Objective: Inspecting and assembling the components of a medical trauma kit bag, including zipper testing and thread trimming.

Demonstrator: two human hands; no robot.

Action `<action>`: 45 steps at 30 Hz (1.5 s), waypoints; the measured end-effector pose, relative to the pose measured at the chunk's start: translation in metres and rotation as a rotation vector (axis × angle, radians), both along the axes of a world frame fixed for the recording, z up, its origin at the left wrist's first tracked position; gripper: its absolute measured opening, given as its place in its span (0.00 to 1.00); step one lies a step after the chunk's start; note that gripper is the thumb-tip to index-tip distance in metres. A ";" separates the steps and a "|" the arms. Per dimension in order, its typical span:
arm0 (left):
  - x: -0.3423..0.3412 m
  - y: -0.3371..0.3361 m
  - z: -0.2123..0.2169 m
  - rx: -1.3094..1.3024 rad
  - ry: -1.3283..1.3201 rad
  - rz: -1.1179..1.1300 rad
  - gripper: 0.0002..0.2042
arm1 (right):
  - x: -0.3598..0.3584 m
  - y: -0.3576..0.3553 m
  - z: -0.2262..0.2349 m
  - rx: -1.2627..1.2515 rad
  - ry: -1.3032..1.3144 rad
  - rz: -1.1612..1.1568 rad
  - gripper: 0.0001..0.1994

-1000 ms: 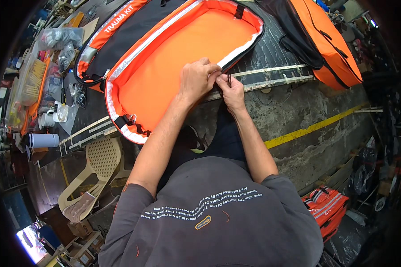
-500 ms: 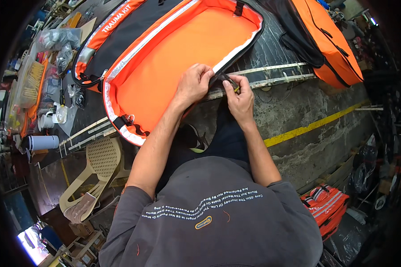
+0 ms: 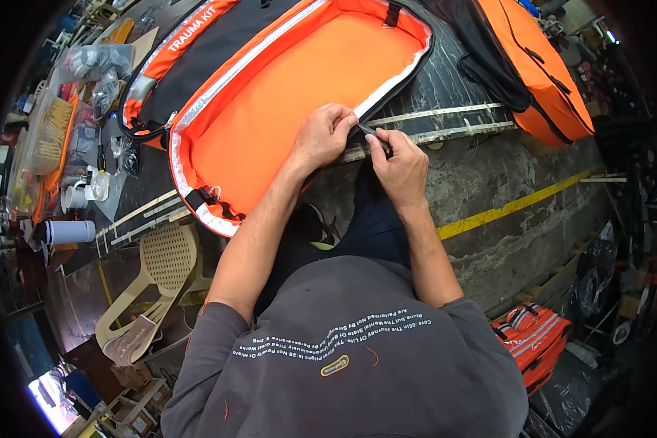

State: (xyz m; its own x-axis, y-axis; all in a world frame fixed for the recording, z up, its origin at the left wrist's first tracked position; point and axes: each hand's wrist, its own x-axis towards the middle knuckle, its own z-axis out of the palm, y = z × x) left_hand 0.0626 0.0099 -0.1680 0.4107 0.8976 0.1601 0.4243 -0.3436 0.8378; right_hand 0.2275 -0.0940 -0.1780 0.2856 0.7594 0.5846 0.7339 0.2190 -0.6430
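Note:
A large orange bag (image 3: 299, 80) lies unzipped on the dark table (image 3: 460, 80), its orange lining facing up, edged with grey reflective trim and black binding. My left hand (image 3: 327, 135) pinches the bag's near edge at the black binding. My right hand (image 3: 400, 166) sits just to the right of it, fingers closed on a small dark piece at that same edge, perhaps a zipper end or strap. The two hands nearly touch.
A second orange and black bag (image 3: 533, 69) lies at the table's far right. Spools, tools and plastic packets (image 3: 87, 73) crowd the left end. A beige plastic chair (image 3: 160, 270) stands at lower left. A small orange bag (image 3: 533, 339) sits on the floor at right.
The bag's near edge and both hands sit slightly lower and more to the right in the picture. The right hand's fingers have closed nearer to the left hand.

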 end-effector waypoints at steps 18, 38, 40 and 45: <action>0.005 -0.001 0.001 0.026 -0.001 -0.030 0.11 | 0.003 -0.003 0.005 -0.023 -0.049 0.005 0.09; -0.221 -0.140 0.067 0.244 -0.145 0.534 0.06 | -0.037 -0.045 -0.042 -0.493 0.686 0.445 0.13; -0.206 -0.171 0.068 0.359 0.044 0.456 0.06 | -0.059 -0.053 -0.044 -0.520 0.740 0.543 0.09; -0.156 -0.193 0.032 0.615 0.364 0.302 0.21 | -0.091 -0.053 -0.041 -0.496 0.802 0.618 0.07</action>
State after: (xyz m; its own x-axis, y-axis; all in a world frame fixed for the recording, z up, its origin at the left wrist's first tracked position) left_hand -0.0933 -0.1836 -0.1361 0.2846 0.7721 0.5682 0.7853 -0.5277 0.3237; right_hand 0.1367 -0.1468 -0.2194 -0.0622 0.9981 -0.0045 -0.0757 -0.0092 -0.9971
